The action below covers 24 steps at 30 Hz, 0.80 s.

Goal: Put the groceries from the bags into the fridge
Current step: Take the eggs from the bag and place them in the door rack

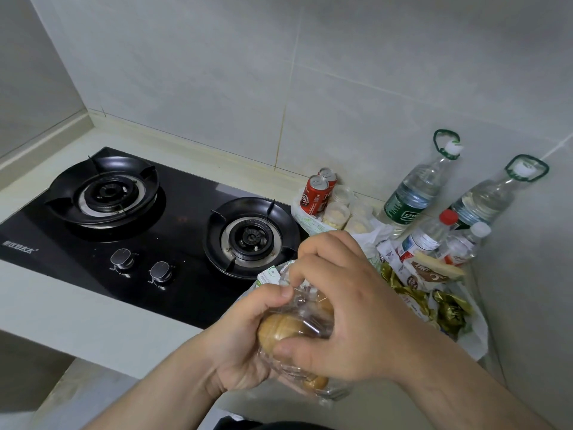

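While our left hand point(245, 333) and right hand point(341, 305) both curl round a clear packet of buns point(279, 332) above the counter point(62, 305) edge, we judge the job barely begun: cans point(313, 195), bottles point(412, 193) and snack packets point(428, 274) crowd the corner by the stove point(186, 212), no fridge in view.

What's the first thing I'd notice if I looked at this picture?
Two hands right up front: the left hand and the right hand grip a clear bag of bread rolls. Behind them on the left sits a black gas stove, and on the right stand two big water bottles.
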Available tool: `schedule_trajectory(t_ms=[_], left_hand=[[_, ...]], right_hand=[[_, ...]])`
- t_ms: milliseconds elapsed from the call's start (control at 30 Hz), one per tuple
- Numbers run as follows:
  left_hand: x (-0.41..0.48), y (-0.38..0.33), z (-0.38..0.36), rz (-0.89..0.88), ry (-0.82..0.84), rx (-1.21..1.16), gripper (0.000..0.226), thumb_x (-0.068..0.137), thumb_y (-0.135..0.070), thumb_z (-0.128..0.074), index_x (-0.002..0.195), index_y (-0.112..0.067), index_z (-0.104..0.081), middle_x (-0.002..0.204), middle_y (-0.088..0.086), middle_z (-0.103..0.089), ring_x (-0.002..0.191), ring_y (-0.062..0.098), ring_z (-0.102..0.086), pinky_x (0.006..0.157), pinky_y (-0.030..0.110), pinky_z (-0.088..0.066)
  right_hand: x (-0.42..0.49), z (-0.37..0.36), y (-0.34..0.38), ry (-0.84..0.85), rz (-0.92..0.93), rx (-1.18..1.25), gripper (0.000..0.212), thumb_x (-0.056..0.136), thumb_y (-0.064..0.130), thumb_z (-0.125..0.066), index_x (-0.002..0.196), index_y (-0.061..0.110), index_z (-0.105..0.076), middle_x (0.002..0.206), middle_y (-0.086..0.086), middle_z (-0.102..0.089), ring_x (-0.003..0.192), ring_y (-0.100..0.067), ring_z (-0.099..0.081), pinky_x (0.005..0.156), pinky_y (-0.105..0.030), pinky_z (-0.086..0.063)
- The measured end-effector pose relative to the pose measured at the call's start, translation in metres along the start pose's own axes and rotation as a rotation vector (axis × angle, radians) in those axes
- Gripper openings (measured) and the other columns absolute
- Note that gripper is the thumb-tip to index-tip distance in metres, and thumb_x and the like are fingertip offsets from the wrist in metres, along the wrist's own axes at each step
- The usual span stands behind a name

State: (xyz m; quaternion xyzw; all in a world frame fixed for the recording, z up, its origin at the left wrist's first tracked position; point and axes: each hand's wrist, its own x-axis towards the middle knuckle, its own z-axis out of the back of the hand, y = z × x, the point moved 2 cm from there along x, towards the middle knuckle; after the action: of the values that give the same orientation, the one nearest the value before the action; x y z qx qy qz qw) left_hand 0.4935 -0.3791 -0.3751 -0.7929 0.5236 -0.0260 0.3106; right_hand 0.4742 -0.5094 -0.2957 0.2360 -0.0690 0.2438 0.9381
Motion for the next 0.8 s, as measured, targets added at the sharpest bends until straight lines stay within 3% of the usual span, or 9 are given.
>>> schedule_trajectory(t_ms=[67, 200, 333, 467, 533, 667, 800], left_hand=[[0.001, -0.003, 0.001, -0.001, -0.027, 0.006, 0.058, 0.049, -0.032, -0.087, 0.096, -0.001, -0.074, 0.092, 0.02, -0.07, 0.076, 0.031, -0.069, 0.058, 0.038, -0.057], [0.004, -0.005, 0.002, 0.022, -0.065, 0.08, 0.061, 0.056, -0.035, -0.079, 0.107, -0.001, -0.071, 0.103, 0.023, -0.065, 0.086, 0.037, -0.062, 0.074, 0.048, -0.052], [0.006, -0.006, -0.002, 0.039, -0.02, 0.095, 0.046, 0.064, -0.031, -0.063, 0.096, 0.0, -0.073, 0.088, 0.023, -0.069, 0.076, 0.033, -0.067, 0.069, 0.044, -0.054], [0.003, -0.009, -0.009, 0.04, 0.023, 0.102, 0.046, 0.044, -0.029, -0.082, 0.082, -0.004, -0.077, 0.079, 0.015, -0.072, 0.069, 0.026, -0.07, 0.061, 0.039, -0.057], [0.002, -0.011, -0.012, 0.036, 0.049, 0.1, 0.047, 0.045, -0.029, -0.082, 0.083, -0.003, -0.077, 0.08, 0.015, -0.072, 0.07, 0.025, -0.071, 0.061, 0.035, -0.057], [0.006, -0.008, -0.009, 0.05, 0.016, 0.125, 0.038, 0.059, -0.027, -0.063, 0.086, -0.003, -0.076, 0.084, 0.017, -0.072, 0.076, 0.027, -0.07, 0.069, 0.038, -0.057], [0.008, -0.008, -0.006, 0.033, 0.032, 0.118, 0.038, 0.063, -0.033, -0.055, 0.081, -0.008, -0.077, 0.079, 0.009, -0.072, 0.072, 0.022, -0.069, 0.066, 0.037, -0.055]], right_hand=[[0.002, 0.002, -0.002, 0.014, -0.005, -0.024, 0.049, 0.065, 0.063, -0.064, 0.091, 0.021, -0.059, 0.099, 0.012, -0.044, 0.105, -0.009, -0.04, 0.084, -0.02, -0.039], [0.009, 0.006, -0.008, 0.04, -0.026, -0.023, 0.042, 0.068, 0.062, -0.064, 0.085, 0.024, -0.058, 0.095, 0.014, -0.046, 0.102, -0.01, -0.041, 0.081, -0.018, -0.038], [0.015, 0.009, -0.016, 0.011, -0.027, 0.109, 0.029, 0.079, 0.049, -0.056, 0.077, 0.021, -0.061, 0.083, 0.015, -0.05, 0.095, -0.014, -0.044, 0.079, -0.021, -0.035], [0.017, 0.009, -0.018, -0.024, -0.014, 0.164, 0.028, 0.08, 0.042, -0.05, 0.068, 0.019, -0.061, 0.073, 0.016, -0.05, 0.089, -0.014, -0.046, 0.077, -0.026, -0.035], [0.018, 0.009, -0.018, -0.041, -0.002, 0.167, 0.03, 0.08, 0.041, -0.051, 0.065, 0.018, -0.063, 0.07, 0.014, -0.051, 0.087, -0.015, -0.046, 0.076, -0.028, -0.036], [0.018, 0.01, -0.019, -0.039, 0.009, 0.16, 0.033, 0.081, 0.042, -0.052, 0.063, 0.017, -0.064, 0.066, 0.01, -0.054, 0.085, -0.019, -0.048, 0.075, -0.032, -0.038], [0.015, 0.01, -0.017, -0.026, 0.014, 0.135, 0.03, 0.079, 0.044, -0.054, 0.061, 0.02, -0.054, 0.067, 0.01, -0.056, 0.087, -0.016, -0.049, 0.075, -0.03, -0.038]])
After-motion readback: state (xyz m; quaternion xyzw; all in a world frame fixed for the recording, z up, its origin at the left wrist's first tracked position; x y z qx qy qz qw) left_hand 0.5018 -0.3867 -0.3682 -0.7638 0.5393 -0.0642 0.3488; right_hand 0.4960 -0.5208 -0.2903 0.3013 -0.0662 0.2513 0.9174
